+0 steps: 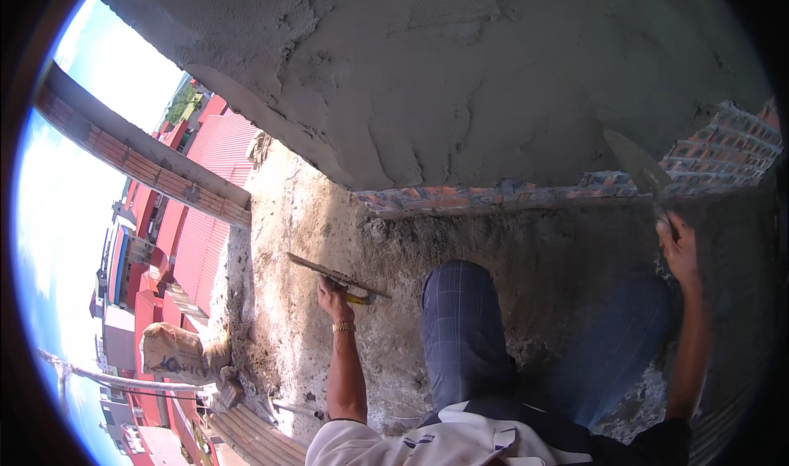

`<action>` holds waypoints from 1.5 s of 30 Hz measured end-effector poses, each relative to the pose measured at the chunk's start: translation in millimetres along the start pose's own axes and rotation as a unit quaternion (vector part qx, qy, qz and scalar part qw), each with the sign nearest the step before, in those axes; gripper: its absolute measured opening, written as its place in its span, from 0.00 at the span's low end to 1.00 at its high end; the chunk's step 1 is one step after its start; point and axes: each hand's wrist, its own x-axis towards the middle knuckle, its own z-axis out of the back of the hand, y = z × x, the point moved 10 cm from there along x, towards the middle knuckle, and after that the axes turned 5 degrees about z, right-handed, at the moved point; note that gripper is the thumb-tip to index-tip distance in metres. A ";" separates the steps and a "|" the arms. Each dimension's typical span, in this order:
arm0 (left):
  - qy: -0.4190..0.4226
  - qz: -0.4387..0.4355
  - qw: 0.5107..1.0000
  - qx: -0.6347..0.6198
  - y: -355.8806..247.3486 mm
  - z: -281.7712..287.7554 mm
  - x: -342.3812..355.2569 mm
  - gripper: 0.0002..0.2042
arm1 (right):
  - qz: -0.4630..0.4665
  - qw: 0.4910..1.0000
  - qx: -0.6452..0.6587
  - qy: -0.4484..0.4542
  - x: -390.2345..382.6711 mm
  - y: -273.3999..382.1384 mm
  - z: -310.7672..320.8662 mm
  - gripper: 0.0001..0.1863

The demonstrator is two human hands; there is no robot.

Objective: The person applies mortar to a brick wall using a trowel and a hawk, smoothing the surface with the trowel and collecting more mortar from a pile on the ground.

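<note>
Shirt (362,445): pale with dark parts, nearest the camera, at the lower edge of the frame
Trousers (464,334): dark blue with a thin check, one bent knee at the lower centre, the other leg blurred at the lower right
Left hand (333,297): left of centre, its fingers closed around the grip of the float, partly hidden behind the hand itself
Float (329,270): a flat plate seen almost edge-on, sloping down to the right, left of centre in front of the floor, with a bit of yellow beneath it
Wristband (343,326): gold-coloured, around the left wrist
Right hand (678,251): at the right of the frame, its fingers clenched on the handle of the trowel
Trowel (637,162): blade tilted toward the upper left, in front of the wall; whether it touches cannot be told
Wall (493,96): rough grey plaster across the top
Bricks (715,154): bare along the wall's lower edge, the strip widening at the right
Floor (283,211): stained and crusted, sunlit left of centre, shaded toward the right
Sack (173,349): brown, at the lower left
Roofs (222,145): red, beyond the floor's edge at the left
</note>
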 end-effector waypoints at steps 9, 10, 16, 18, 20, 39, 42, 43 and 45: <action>-0.012 0.121 0.971 -0.208 -83.6 -316.1 -25.1 0.20 | -0.134 0.985 0.064 -0.091 -182.8 -177.0 80.2 0.19; 0.007 0.132 0.967 -0.218 -99.8 -347.2 -62.0 0.21 | -0.144 0.979 0.068 -0.126 -203.8 -195.1 89.1 0.19; 0.075 0.024 0.980 -0.180 -204.5 -435.7 -185.4 0.20 | -0.191 0.965 0.120 -0.133 -258.6 -244.5 66.5 0.20; 0.103 0.032 0.975 -0.194 -222.0 -469.4 -219.6 0.22 | -0.179 0.963 0.132 -0.151 -268.4 -241.7 61.3 0.20; 0.150 0.045 0.966 -0.204 -237.7 -513.9 -272.0 0.23 | -0.174 0.957 0.144 -0.183 -269.4 -235.3 67.4 0.19; 0.765 -0.374 0.405 0.333 -40.6 -613.1 -801.9 0.34 | -0.325 0.747 0.363 -0.452 -403.0 -227.2 153.8 0.23; 0.736 -0.034 0.543 0.403 61.9 -602.5 -690.9 0.30 | -0.419 0.811 0.008 -0.408 -471.0 -255.6 194.5 0.24; 0.693 0.118 0.579 0.413 95.4 -576.5 -662.1 0.29 | -0.465 0.804 -0.049 -0.367 -498.6 -262.1 192.3 0.24; 0.622 0.313 0.623 0.357 120.9 -543.9 -632.0 0.30 | -0.546 0.780 -0.060 -0.300 -555.6 -268.3 168.5 0.21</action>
